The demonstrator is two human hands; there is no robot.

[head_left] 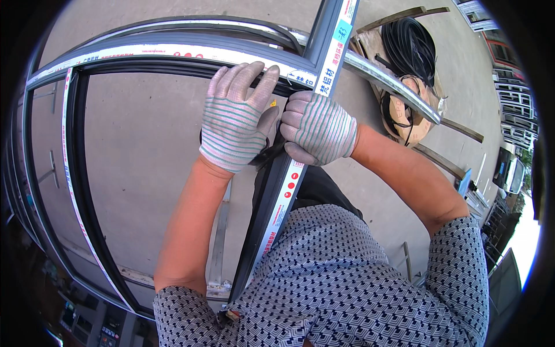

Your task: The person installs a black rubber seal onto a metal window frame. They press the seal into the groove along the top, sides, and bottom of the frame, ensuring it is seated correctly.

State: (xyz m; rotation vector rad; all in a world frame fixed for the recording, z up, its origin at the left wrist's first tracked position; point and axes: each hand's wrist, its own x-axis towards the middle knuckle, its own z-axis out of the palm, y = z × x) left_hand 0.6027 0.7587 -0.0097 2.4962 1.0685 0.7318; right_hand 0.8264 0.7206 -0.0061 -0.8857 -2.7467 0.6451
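A large dark-grey metal window frame (144, 49) with printed white protective film stretches in front of me. Black rubber sealing strip (153, 68) lines its inner edge. My left hand (236, 115), in a grey glove with green stripes, lies against the top rail near the corner, its fingers extended and thumb apart. Beside it, my right hand (318, 128), gloved alike, is closed at the corner where the rail meets the upright bar (283, 191). A loose piece of black strip (269, 154) shows between the hands and runs into the right fist; its end is hidden.
A coil of black rubber strip (409, 49) and a cardboard-wrapped roll (404, 110) rest on a wooden board at the upper right. A metal rail (399, 89) sticks out right of the frame. Concrete floor (150, 173) shows through the frame. A parked vehicle (511, 172) stands far right.
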